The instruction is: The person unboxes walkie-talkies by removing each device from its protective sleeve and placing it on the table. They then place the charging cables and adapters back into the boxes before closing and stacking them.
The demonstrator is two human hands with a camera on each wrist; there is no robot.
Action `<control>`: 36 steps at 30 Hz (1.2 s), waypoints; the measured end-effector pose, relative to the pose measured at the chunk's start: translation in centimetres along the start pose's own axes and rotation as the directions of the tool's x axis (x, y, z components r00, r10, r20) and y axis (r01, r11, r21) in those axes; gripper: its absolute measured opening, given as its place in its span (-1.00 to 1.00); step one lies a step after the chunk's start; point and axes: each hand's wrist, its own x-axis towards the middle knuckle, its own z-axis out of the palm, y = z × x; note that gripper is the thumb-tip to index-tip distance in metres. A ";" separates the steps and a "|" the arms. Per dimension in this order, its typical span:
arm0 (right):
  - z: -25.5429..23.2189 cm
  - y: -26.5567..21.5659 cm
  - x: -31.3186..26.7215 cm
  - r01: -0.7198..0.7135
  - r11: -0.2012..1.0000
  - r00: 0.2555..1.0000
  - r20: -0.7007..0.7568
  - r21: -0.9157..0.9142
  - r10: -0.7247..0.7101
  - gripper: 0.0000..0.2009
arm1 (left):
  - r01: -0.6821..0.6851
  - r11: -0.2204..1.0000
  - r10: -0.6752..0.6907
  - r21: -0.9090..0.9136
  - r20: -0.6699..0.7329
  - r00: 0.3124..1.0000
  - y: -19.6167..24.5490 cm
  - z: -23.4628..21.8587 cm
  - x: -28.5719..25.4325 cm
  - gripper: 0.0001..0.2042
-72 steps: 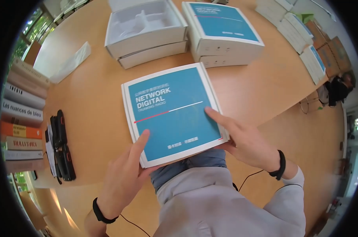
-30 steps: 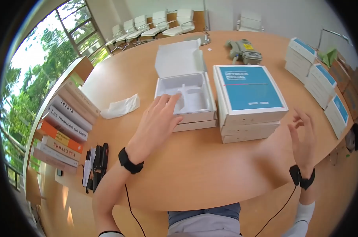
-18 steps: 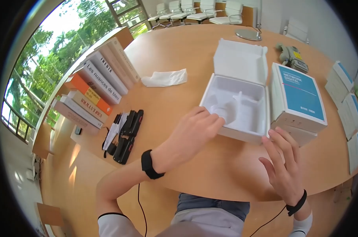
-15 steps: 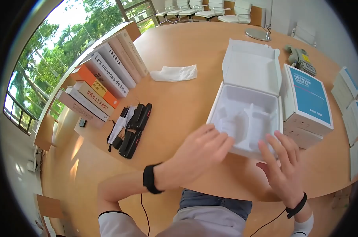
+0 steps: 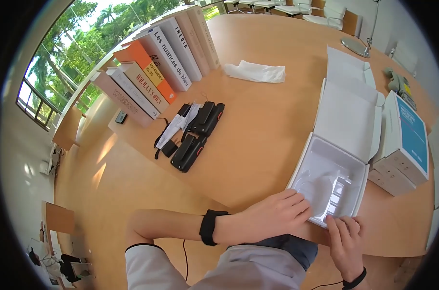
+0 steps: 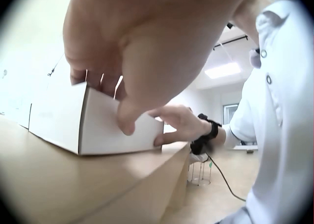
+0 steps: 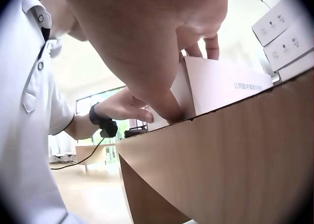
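Note:
A white box [image 5: 364,166] with a moulded plastic tray [image 5: 316,181] inside lies close to the table's front edge, its lid [image 5: 347,113] swung back. My left hand [image 5: 270,217] grips the box's near left corner. In the left wrist view, its fingers reach over the rim while the thumb presses the outer wall. My right hand [image 5: 345,244] holds the near right corner the same way, thumb against the outside in the right wrist view. The tray has no device in it.
Stacked white boxes [image 5: 408,130] with a blue top stand right of the lid. Black handsets [image 5: 195,137], upright books [image 5: 154,65] and a crumpled white bag [image 5: 255,72] are to the left. A grey-green telephone [image 5: 398,87] and a lamp base [image 5: 356,47] stand farther back.
The blue-topped box left both hands and sits on the stack. Both hands moved to the open box, which now lies nearer the table's front edge. The head view swung.

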 end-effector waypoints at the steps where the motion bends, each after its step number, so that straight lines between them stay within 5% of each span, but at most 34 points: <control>1: 0.0 0.1 0.1 -0.019 1.000 1.000 0.018 -0.015 0.019 -0.58 | -0.021 0.998 0.016 -0.064 -0.077 0.997 -0.8 -0.5 0.5 -0.71; 3: -0.4 0.2 0.0 -0.060 0.997 0.998 0.004 0.052 0.060 -0.55 | 0.138 0.974 -0.161 -0.180 -0.124 0.979 -2.1 -4.0 0.1 -0.66; 4: -0.6 0.1 0.0 -0.077 0.993 0.997 -0.004 0.093 0.078 -0.54 | 0.311 0.950 -0.311 -0.007 -0.071 0.948 -3.9 -5.7 -1.2 -0.63; 7: -1.6 1.0 -0.6 -0.095 0.982 0.988 -0.106 0.163 0.113 -0.49 | 0.743 0.634 -0.752 0.215 -0.055 0.657 -11.4 -10.2 -4.2 -0.49; 9: -1.8 1.3 -0.8 -0.111 0.979 0.982 -0.130 0.174 0.135 -0.51 | 0.812 0.538 -0.833 0.226 -0.008 0.554 -15.8 -10.0 -7.3 -0.40; 12: -1.8 1.5 -0.5 -0.091 0.981 0.981 -0.155 0.172 0.118 -0.55 | 0.812 0.484 -0.872 0.327 0.107 0.477 -16.4 -9.3 -6.7 -0.30; 15: -1.9 1.5 0.0 -0.039 0.985 0.986 -0.155 0.169 0.066 -0.60 | 0.749 0.538 -0.832 0.387 0.103 0.545 -18.7 -7.2 -8.2 -0.24; 18: -2.1 1.6 0.4 -0.009 0.984 0.985 -0.166 0.176 0.039 -0.64 | 0.760 0.547 -0.831 0.351 0.121 0.543 -18.9 -7.2 -7.5 -0.25; 24: -2.9 1.4 1.4 0.022 0.951 0.974 -0.222 0.307 0.049 -0.56 | 0.758 0.653 -0.754 -0.003 0.093 0.650 -18.6 -11.2 -4.8 -0.27; 27: -3.3 0.9 3.6 0.030 0.868 0.961 -0.253 0.496 0.111 -0.46 | 0.794 0.480 -0.723 -0.374 0.343 0.599 -14.5 -14.5 0.2 -0.27; 29: -3.6 0.0 6.2 0.032 0.785 0.931 -0.303 0.618 0.201 -0.36 | 0.759 0.374 -0.551 -0.533 0.530 0.645 -11.5 -14.2 2.5 -0.21; 31: -3.9 0.0 8.4 0.035 0.674 0.933 -0.265 0.737 0.242 -0.28 | 0.761 0.079 -0.261 -0.644 0.723 0.640 -8.2 -12.2 4.5 -0.14; 33: -4.2 0.7 9.7 0.019 0.534 0.975 -0.134 0.846 0.179 -0.25 | 0.737 0.033 -0.152 -0.675 0.725 0.671 -6.1 -9.4 5.3 -0.13; 34: -4.2 1.8 9.5 0.064 0.669 0.990 -0.129 0.740 0.048 -0.30 | 0.740 0.021 -0.122 -0.673 0.733 0.670 -5.6 -8.6 5.8 -0.14; 36: -4.1 2.5 7.8 -0.049 0.595 0.980 -0.076 0.803 0.183 -0.35 | 0.791 0.049 -0.166 -0.610 0.776 0.609 -5.2 -8.7 7.3 -0.21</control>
